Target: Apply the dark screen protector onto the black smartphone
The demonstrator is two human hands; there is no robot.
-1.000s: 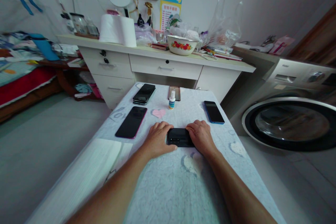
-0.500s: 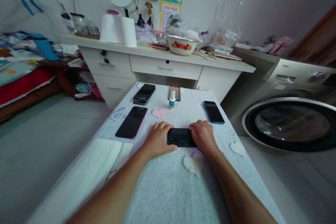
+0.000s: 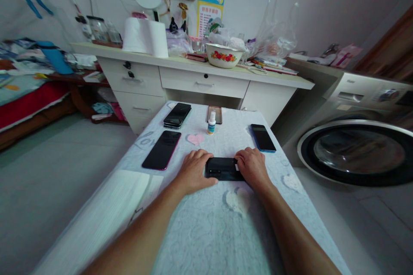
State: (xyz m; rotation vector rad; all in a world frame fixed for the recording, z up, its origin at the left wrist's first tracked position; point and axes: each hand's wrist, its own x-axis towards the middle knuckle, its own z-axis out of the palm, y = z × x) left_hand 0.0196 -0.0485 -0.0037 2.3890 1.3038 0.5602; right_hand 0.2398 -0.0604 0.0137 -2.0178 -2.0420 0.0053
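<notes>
A dark smartphone (image 3: 224, 169) lies face down and crosswise on the table, its camera strip towards the left end. My left hand (image 3: 192, 171) grips that left end between thumb and fingers. On the phone's right part rests my right hand (image 3: 252, 165), fingers curled, covering that end. A small white patch (image 3: 237, 167) shows by its fingertips; I cannot tell whether it is on the phone or in the hand. Beyond the hands stands a small white-capped spray bottle (image 3: 211, 123). A phone with a pink edge (image 3: 162, 150) lies to the left, a blue-edged phone (image 3: 263, 138) to the right.
A stack of phones (image 3: 177, 114) lies at the table's far left, and a brownish phone case (image 3: 218, 114) stands behind the bottle. Behind is a white desk (image 3: 203, 82) with a paper roll (image 3: 158, 38) and flowered bowl (image 3: 223, 56). A washing machine (image 3: 361, 99) stands right.
My right hand has slid slightly right along the phone, and the white patch by its fingers has come into view. My left hand and the phone have stayed in place.
</notes>
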